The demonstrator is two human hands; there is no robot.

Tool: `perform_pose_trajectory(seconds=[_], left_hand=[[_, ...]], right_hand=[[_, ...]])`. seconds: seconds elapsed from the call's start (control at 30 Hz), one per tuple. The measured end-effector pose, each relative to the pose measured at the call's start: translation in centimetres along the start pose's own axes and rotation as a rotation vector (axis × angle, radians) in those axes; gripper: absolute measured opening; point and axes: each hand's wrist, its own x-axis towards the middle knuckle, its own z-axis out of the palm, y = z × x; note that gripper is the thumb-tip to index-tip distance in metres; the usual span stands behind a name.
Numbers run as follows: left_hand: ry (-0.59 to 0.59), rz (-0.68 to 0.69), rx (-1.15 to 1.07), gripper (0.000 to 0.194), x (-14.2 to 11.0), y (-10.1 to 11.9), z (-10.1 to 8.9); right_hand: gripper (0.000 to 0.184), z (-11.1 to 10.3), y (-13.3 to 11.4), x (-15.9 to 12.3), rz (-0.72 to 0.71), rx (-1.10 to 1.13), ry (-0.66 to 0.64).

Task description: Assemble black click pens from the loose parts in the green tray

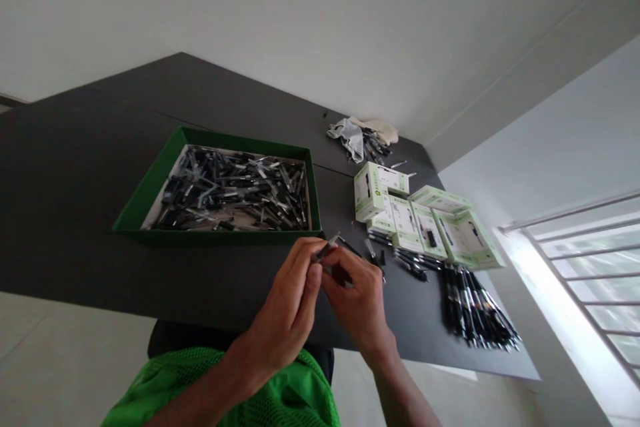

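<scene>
A pen (326, 249), dark with a clear part, is held above the table's front half. My left hand (290, 293) pinches it between thumb and fingers. From the other side, my right hand (357, 290) closes its thumb and curled fingers on the same pen; its inner fingertips are partly hidden. Just beyond my hands, a few loose pens and a small black cap (383, 257) lie on the table. To the left stands a green box (220, 237) filled with many black and clear pen parts.
White-and-green cartons (370, 193) stand at the right, with pens (413, 260) before them. A large bundle of black pens (475, 307) lies near the right edge of the dark table (90, 200). Farther back, cloth gloves (350, 137) rest beside more pens. A wall runs behind.
</scene>
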Motion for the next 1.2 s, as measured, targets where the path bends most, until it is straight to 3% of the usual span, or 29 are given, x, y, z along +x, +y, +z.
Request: perform_pose_trajectory(seconds=[0.1,0.2,0.3,0.4,0.53,0.73,0.93,1.03,1.2], left_hand=[[0.12,-0.046,0.023,0.029,-0.1,-0.4,-2.0],[0.25,-0.076,0.054,0.026,0.3,-0.9,-5.4],[0.361,-0.005,0.04,0.027,1.5,-1.2,-9.6],[0.386,0.114,-0.017,0.028,3.3,-1.4,-13.1],[0.379,0.171,-0.167,0.023,6.1,-1.3,-15.9],[0.361,0.206,-0.292,0.028,8.4,-1.8,-17.4],[0.365,0.12,-0.304,0.053,8.7,-2.7,-17.7],[0.381,0.067,-0.252,0.053,8.8,-2.7,-17.9],[0.339,0.019,-0.119,0.049,8.7,-2.7,-18.2]], right_hand=[[0.023,0.2,-0.7,2.0,-0.216,-0.074,-0.241],[0.019,-0.5,-1.5,4.5,-0.351,-0.094,-0.431],[0.018,-0.7,-1.6,7.6,-0.332,-0.096,-0.42],[0.02,0.3,-0.8,10.7,-0.32,-0.225,-0.42],[0.019,2.6,0.1,13.4,-0.361,-0.32,-0.485],[0.016,7.1,-1.0,15.0,-0.411,-0.343,-0.596],[0.021,10.9,-2.5,18.1,-0.414,-0.532,-0.678],[0.018,10.8,-2.4,19.0,-0.396,-0.538,-0.707],[0.016,7.7,0.1,18.8,-0.346,-0.407,-0.634]])
